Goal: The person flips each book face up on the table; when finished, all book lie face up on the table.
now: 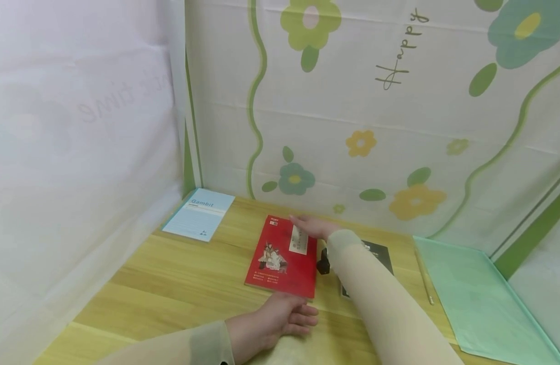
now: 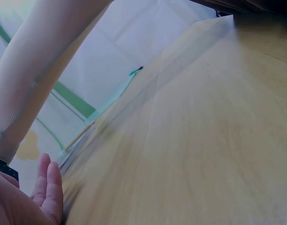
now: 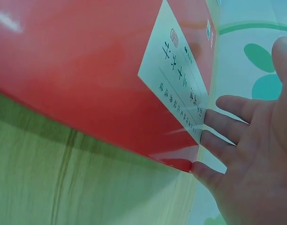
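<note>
One red book (image 1: 281,257) on the table (image 1: 170,299), long axis near to far, between your two ungrasping hands: right hand (image 1: 313,227) straight-fingered, touching the far edge; left hand (image 1: 277,319) loosely extended, right beside the near edge.

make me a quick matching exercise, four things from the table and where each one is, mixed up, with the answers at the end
Things
1. red book
2. pale blue notebook
3. pencil
4. dark book

Places
A. partly hidden behind the right sleeve
B. between the left hand and the right hand
C. along the edge of the green mat
D. at the far left corner of the wooden table

Right pairs: 1-B, 2-D, 3-C, 4-A
</note>
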The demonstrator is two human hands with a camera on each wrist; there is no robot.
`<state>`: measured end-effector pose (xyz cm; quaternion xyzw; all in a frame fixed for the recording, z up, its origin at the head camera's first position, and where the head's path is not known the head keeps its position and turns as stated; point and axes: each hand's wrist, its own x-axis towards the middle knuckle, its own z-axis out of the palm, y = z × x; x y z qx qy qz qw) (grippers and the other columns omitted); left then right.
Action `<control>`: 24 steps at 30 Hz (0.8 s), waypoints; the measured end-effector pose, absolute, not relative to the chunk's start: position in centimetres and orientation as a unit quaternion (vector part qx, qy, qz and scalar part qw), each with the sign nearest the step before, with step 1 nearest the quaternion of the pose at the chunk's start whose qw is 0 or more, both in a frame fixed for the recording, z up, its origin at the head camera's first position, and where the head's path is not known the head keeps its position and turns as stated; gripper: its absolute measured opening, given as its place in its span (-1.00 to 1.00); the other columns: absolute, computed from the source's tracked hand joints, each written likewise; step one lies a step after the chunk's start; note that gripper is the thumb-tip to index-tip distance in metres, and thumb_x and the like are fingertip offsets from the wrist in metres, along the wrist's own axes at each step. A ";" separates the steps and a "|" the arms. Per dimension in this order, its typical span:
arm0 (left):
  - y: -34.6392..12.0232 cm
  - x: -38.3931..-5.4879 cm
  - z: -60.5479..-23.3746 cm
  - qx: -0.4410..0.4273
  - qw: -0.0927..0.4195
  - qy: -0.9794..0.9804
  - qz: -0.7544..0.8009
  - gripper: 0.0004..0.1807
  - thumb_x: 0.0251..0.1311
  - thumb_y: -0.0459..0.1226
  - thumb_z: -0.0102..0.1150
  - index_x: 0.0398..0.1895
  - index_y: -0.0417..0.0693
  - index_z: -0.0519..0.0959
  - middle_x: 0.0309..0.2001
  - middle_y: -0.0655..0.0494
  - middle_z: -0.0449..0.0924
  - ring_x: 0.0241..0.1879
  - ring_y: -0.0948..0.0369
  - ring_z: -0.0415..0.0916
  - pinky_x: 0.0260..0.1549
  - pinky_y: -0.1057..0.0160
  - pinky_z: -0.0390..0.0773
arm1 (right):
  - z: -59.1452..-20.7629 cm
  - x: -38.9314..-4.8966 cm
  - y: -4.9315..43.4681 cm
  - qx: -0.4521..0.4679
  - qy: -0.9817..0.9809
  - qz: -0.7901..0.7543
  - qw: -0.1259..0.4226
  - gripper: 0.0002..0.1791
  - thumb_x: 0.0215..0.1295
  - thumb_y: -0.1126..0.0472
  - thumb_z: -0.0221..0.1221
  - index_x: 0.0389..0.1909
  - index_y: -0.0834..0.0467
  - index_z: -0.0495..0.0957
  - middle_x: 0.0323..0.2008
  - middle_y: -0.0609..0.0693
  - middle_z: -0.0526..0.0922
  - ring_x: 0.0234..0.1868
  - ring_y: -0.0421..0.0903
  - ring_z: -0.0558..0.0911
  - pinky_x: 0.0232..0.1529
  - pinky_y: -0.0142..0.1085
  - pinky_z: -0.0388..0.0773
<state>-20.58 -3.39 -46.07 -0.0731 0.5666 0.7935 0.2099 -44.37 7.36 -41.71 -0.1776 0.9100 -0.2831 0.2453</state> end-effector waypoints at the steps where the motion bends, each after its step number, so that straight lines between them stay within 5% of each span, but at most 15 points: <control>1: -3.4 -20.5 -46.1 -0.074 0.209 0.568 0.793 -0.59 0.43 -0.34 -0.06 0.18 -0.52 0.32 -0.16 -0.21 0.68 -0.19 -0.04 0.69 -0.22 0.03 0.69 | -41.7 -44.3 7.4 -0.177 0.910 -0.284 0.245 0.04 0.25 -0.57 -0.21 0.53 0.08 0.11 0.45 0.12 0.24 0.46 0.16 0.15 0.38 0.17 0.11; 11: -3.6 -20.0 -46.1 -0.058 0.218 0.589 0.776 -0.68 0.37 -0.32 0.00 0.03 -0.45 0.45 -0.24 -0.20 0.69 -0.26 -0.06 0.70 -0.29 0.02 0.70 | -41.1 -44.3 8.9 -0.193 0.913 -0.289 0.214 -0.06 0.38 -0.46 -0.22 0.54 0.10 0.06 0.47 0.14 0.17 0.47 0.15 0.12 0.39 0.13 0.11; 17: -3.0 -19.3 -45.6 0.017 0.291 0.611 0.736 -0.71 0.39 -0.28 0.01 -0.11 -0.38 0.59 -0.25 -0.16 0.70 -0.25 -0.05 0.70 -0.27 0.03 0.70 | -38.8 -45.1 14.4 -0.184 0.920 -0.277 0.208 0.01 0.33 -0.54 -0.38 0.58 0.06 -0.07 0.55 0.16 -0.09 0.53 0.18 -0.15 0.44 0.15 -0.21; 24: -0.6 -19.5 -44.4 0.034 0.255 0.610 0.750 -0.65 0.35 -0.30 0.05 0.00 -0.48 0.52 -0.14 -0.24 0.66 -0.10 -0.11 0.65 -0.14 -0.01 0.66 | -38.0 -45.3 21.5 -0.185 0.929 -0.265 0.179 -0.07 0.42 -0.45 -0.37 0.56 0.13 -0.01 0.52 0.23 -0.02 0.49 0.29 -0.07 0.40 0.24 -0.20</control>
